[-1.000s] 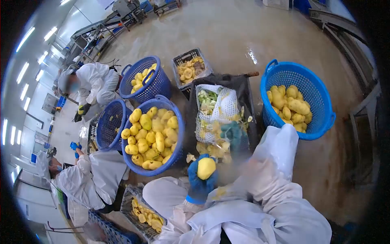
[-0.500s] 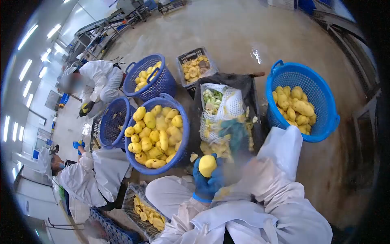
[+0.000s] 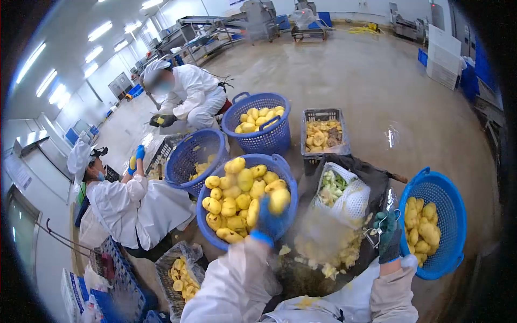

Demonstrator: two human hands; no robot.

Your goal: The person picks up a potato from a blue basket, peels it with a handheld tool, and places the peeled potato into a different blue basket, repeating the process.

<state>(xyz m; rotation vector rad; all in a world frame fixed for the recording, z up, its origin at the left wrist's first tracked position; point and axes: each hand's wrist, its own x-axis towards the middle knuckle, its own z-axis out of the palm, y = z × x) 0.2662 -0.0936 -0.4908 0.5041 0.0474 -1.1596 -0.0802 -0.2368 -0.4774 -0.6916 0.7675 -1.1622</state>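
My left hand (image 3: 271, 219), in a blue glove and blurred, reaches over a purple-blue basket (image 3: 293, 212) heaped with several peeled potatoes (image 3: 229, 204). Its fingers are round a yellow peeled potato (image 3: 279, 200) at the basket's right side. On the right, my right hand (image 3: 389, 237) wears a dark green glove and is closed on a metal-framed peeler (image 3: 372, 234). Beside that hand stands a bright blue basket (image 3: 458, 215) holding potatoes (image 3: 423, 229). Between my hands, pale peelings (image 3: 334, 250) lie on a dark sheet, below a white foam net (image 3: 353, 200).
Another blue basket (image 3: 285, 137) of potatoes stands beyond, near a black crate (image 3: 326, 114) of cut pieces. A partly filled basket (image 3: 177, 161) is to the left. Two co-workers (image 3: 194, 91) in white sit at the left. A crate of yellow slices (image 3: 183, 277) stands lower left.
The view has tilted up and turned. My left hand has carried the potato from in front of me to the basket. My right hand has moved right, beside the bright blue basket.
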